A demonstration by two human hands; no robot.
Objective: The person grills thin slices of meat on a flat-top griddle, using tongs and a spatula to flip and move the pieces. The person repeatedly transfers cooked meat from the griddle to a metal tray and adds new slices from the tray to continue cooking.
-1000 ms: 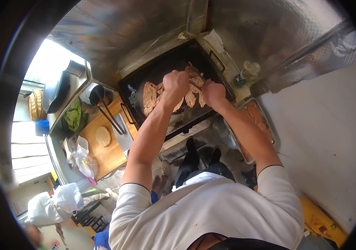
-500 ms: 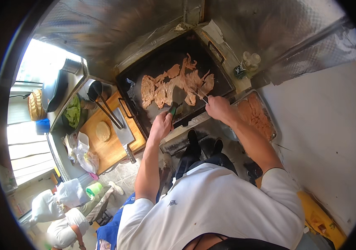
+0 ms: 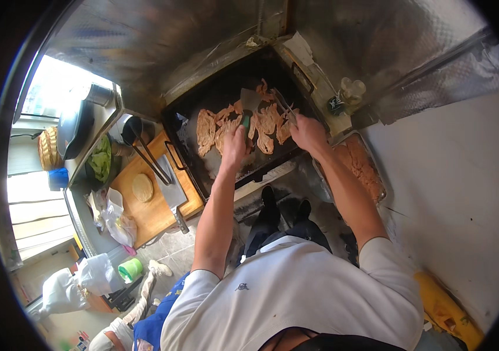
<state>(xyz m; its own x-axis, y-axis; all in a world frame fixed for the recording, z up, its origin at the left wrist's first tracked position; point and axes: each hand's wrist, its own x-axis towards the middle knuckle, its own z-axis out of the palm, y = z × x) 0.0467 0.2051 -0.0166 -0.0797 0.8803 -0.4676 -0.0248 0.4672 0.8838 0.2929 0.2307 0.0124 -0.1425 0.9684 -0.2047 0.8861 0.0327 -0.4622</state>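
My left hand [image 3: 235, 146] is closed round the green-and-black handle of a flat scraper [image 3: 249, 100], whose metal blade rests among slices of meat [image 3: 266, 121] on a dark griddle [image 3: 220, 85]. In my right hand [image 3: 309, 133] is a pair of metal tongs [image 3: 283, 104], pointing away from me at the meat's right side. Their tips are close to a narrow strip of meat [image 3: 263, 89]; whether they grip it, I cannot tell. Other browned slices [image 3: 205, 131] lie left of the scraper, partly hidden by my left hand.
Left of the griddle, a wooden board [image 3: 126, 190] carries a round flatbread [image 3: 142, 187], a cleaver [image 3: 173, 196] and black-handled tongs [image 3: 151, 161]. A bowl of lettuce [image 3: 102, 161] stands beyond. At right sits a tray of raw meat [image 3: 357, 165], near bottles [image 3: 351, 88]. Another person [image 3: 118, 334] is lower left.
My left hand and the scraper have moved forward into the meat. My right hand has shifted slightly right and forward with the tongs. The person at lower left has moved further down.
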